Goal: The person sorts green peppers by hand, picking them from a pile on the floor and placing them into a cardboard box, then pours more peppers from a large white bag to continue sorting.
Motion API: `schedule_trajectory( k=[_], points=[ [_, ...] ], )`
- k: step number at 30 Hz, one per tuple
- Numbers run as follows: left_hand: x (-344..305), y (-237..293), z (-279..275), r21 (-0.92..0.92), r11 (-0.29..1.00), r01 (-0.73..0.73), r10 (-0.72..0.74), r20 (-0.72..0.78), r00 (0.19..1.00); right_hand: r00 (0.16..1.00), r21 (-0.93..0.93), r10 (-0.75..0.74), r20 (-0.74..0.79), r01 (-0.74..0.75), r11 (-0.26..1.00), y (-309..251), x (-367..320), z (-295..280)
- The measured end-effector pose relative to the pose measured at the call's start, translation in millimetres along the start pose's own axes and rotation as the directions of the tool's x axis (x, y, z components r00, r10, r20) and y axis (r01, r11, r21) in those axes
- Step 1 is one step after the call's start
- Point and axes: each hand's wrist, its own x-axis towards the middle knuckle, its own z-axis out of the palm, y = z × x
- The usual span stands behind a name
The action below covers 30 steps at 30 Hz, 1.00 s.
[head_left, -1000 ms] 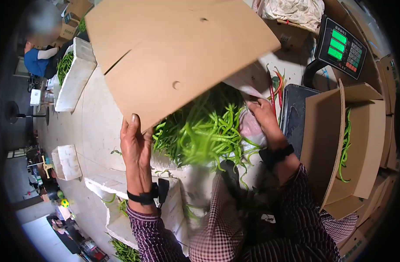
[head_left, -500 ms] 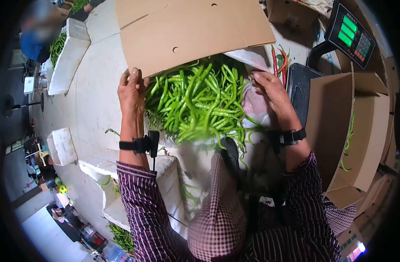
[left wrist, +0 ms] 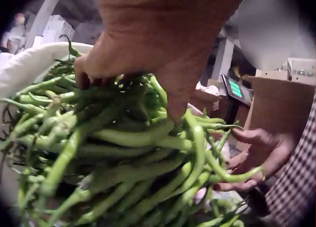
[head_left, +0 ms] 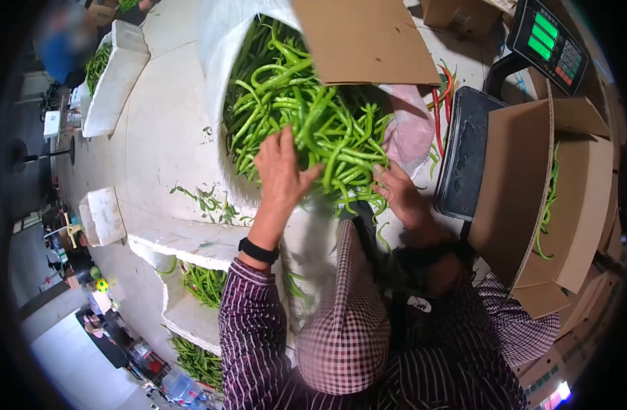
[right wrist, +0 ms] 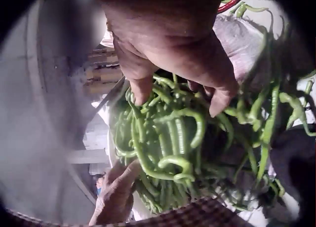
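Long green chili peppers (head_left: 286,102) lie heaped in the mouth of a large white sack (head_left: 221,61). My left hand (head_left: 279,167) rests over the near left of the heap, its fingers and thumb spread and touching the peppers. At the near right edge, my right hand (head_left: 400,197) reaches among the peppers, thumb and fingers apart. In the left wrist view, a curved pepper (left wrist: 197,143) crosses in front of that right hand (left wrist: 261,155). A flat cardboard sheet (head_left: 368,44) covers the far right of the heap, away from both hands.
A black scale platform (head_left: 464,157) with a lit display (head_left: 546,37) stands right, beside an upright cardboard box (head_left: 512,198) holding several peppers. Red chilies (head_left: 445,102) lie by the scale. White foam boxes (head_left: 125,75) stand left; a pinkish bag (head_left: 409,126) adjoins the heap.
Both hands have left the cardboard sheet and pinkish bag and come down onto the peppers. The sheet now sits farther right, uncovering more of the heap and the sack's mouth.
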Motion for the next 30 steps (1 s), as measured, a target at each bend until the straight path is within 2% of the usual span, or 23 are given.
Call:
schedule_trajectory(
  k=[1,2,3,4,5,6,7,8,10,12,13,15,16,18,20,22,24,27,30],
  points=[
    [-3.1,6.4,-3.0,0.067,0.996,-0.056,0.053,0.045,0.998,1.0,-0.085,0.004,0.002,-0.004,0.996,-6.6,2.2,4.0],
    [-5.6,11.6,-5.5,0.132,0.984,-0.117,0.106,0.088,0.99,1.0,-0.09,-0.013,0.004,0.013,0.996,-8.2,5.6,-3.7],
    [-5.0,5.7,-3.2,0.114,0.987,-0.112,0.107,0.043,0.993,0.984,-0.183,-0.178,-0.025,0.171,0.968,-8.3,9.9,-15.7],
    [-0.3,-3.4,-4.1,-0.004,0.995,-0.103,0.103,-0.02,0.994,0.938,-0.279,-0.343,-0.044,0.318,0.906,-8.3,14.0,-28.7],
    [13.3,7.9,-14.8,-0.058,0.985,-0.16,0.147,-0.182,0.972,0.939,-0.292,-0.324,-0.116,0.28,0.914,-43.8,-8.4,-10.8],
    [29.1,21.8,-34.9,-0.099,0.972,-0.215,0.17,-0.34,0.925,0.934,-0.298,-0.339,-0.114,0.293,0.908,-58.9,-16.8,-5.1],
    [45.1,37.9,-47.0,-0.261,0.95,-0.171,0.069,-0.36,0.931,0.932,-0.296,-0.342,-0.118,0.296,0.908,-68.7,-22.7,0.4],
    [65.9,47.4,-45.8,-0.326,0.938,-0.119,-0.012,-0.375,0.927,0.931,-0.293,-0.346,-0.118,0.3,0.908,-73.5,-25.7,4.2],
    [122.3,52.3,-16.1,-0.42,0.906,-0.045,-0.109,-0.337,0.935,0.953,-0.185,-0.302,-0.021,0.293,0.938,-68.0,-24.2,7.6],
    [168.2,48.4,21.8,-0.671,0.73,0.126,-0.184,-0.016,0.983,0.965,-0.308,-0.26,-0.032,0.238,0.921,-49.3,-6.3,-12.5],
    [172.1,49.2,23.0,-0.67,0.733,0.119,-0.187,-0.03,0.982,0.964,-0.309,-0.266,-0.019,0.247,0.918,-51.5,-9.7,-9.6],
    [176.0,55.5,17.5,-0.885,0.338,0.32,-0.117,0.298,0.947,0.961,-0.219,-0.25,-0.12,0.221,0.951,-60.5,-20.3,-3.2],
    [173.3,55.0,13.8,-0.887,0.343,0.31,-0.112,0.289,0.951,0.959,-0.217,-0.26,-0.115,0.231,0.948,-60.8,-20.2,-8.1],
    [150.7,50.9,-4.9,-0.912,0.294,0.286,-0.204,0.232,0.951,0.947,-0.232,-0.275,-0.168,0.233,0.944,-57.5,-17.3,-28.1],
    [127.7,46.2,-33.8,-0.944,0.232,0.233,-0.226,0.18,0.957,0.942,-0.218,-0.294,-0.163,0.256,0.942,-55.3,-14.4,-33.3],
    [107.3,29.6,-60.3,-0.941,0.262,0.216,-0.214,0.162,0.963,0.919,-0.243,-0.359,-0.165,0.315,0.917,-59.2,-13.6,-27.1],
    [91.9,4.5,-75.6,-0.983,0.121,0.141,-0.171,0.12,0.978,0.931,-0.246,-0.337,-0.141,0.297,0.923,-67.8,-14.1,-12.0],
    [77.9,-36.2,-89.5,-0.988,-0.089,0.122,-0.24,0.14,0.961,0.936,-0.181,-0.348,-0.057,0.333,0.925,-70.1,-5.6,-2.7],
    [77.6,-76.1,-83.8,-0.992,-0.114,0.05,-0.279,0.08,0.957,0.916,-0.209,-0.398,-0.053,0.38,0.901,-75.4,9.1,-6.2]
  ],
)
